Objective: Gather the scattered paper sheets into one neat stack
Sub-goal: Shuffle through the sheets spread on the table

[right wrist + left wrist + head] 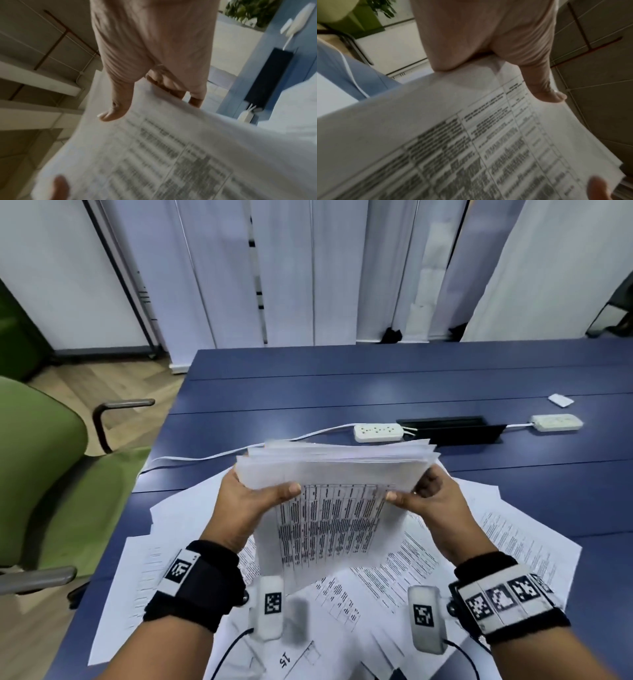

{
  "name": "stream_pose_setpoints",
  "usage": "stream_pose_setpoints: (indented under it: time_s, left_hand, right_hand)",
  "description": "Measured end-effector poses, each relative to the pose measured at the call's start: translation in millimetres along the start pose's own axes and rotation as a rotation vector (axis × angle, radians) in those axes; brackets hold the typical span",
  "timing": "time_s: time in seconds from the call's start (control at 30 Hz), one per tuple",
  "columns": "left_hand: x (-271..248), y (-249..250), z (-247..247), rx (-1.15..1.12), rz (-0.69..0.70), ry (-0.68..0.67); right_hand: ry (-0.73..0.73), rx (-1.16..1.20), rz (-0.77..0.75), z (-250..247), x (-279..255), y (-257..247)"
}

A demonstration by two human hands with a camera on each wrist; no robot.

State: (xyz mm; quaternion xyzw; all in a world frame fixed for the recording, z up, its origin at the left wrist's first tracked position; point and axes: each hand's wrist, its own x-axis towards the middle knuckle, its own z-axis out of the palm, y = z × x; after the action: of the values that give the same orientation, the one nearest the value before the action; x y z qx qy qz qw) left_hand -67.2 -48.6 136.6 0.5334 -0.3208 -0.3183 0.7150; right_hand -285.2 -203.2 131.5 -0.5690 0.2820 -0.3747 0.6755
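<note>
A thick bundle of printed paper sheets [329, 508] hangs above the blue table [342, 385], held on edge between both hands. My left hand [246, 501] grips its left side, thumb across the front page. My right hand [428, 501] grips the right side the same way. In the left wrist view the bundle [453, 135] shows a printed table under my left hand's thumb [546, 94]. The right wrist view shows the bundle [171, 148] under my right hand's thumb [113, 115]. More loose sheets [496, 542] lie fanned on the table beneath.
Two white power strips [376, 432] [556, 422] with a cord and a black cable slot [452, 428] lie behind the papers. A small white card [560, 400] rests far right. A green chair [51, 474] stands by the table's left edge.
</note>
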Motion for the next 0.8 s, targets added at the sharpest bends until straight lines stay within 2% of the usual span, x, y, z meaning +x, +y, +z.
stream_pose_setpoints:
  time_s: [0.07, 0.13, 0.23, 0.33, 0.5, 0.63, 0.7, 0.8]
  left_hand:
    - [-7, -7, 8, 0.044, -0.015, -0.024]
    - [-10, -7, 19, 0.057, 0.010, 0.018]
    - [-4, 3, 25, 0.013, 0.087, 0.081]
    - [4, 13, 19, 0.032, 0.147, 0.118]
    - [9, -1, 17, 0.102, 0.096, 0.116]
    - [11, -2, 21, 0.066, 0.134, 0.184]
    - [14, 2, 26, 0.088, 0.178, 0.229]
    - [22, 6, 31, 0.122, 0.230, 0.331]
  right_hand:
    - [-0.044, -0.013, 0.038, 9, -4, 4]
    - [-0.072, -0.012, 0.045, 22, -7, 4]
    - [-0.005, 0.065, -0.004, 34, -6, -6]
    - [0.087, 0.097, -0.128, 34, -2, -16]
    - [0.174, -0.177, -0.336, 33, -12, -11]
    - [0.195, -0.501, -0.554, 42, -16, -10]
    - [0.169, -0.598, -0.570, 46, -17, -10]
    - [0.203, -0.587, -0.532, 43, -15, -10]
